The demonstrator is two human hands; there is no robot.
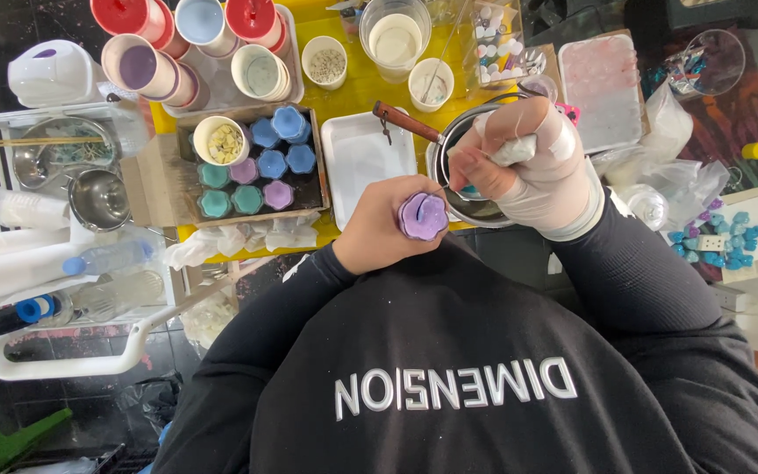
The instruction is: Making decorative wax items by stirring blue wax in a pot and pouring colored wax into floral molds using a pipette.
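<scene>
My left hand (377,230) has a closed grip round a small purple flower-shaped candle (422,216), held at chest height above the table (357,83) edge. Right hand (528,162), in a white glove, is clenched on a wad of white cloth (512,151), possibly a thin tool too. Metal pan (449,171) with wooden handle just behind. Box of blue, teal and purple candles (261,167) off to my left.

Bare white tray (357,167) between box (188,167), pan (442,162)
</scene>
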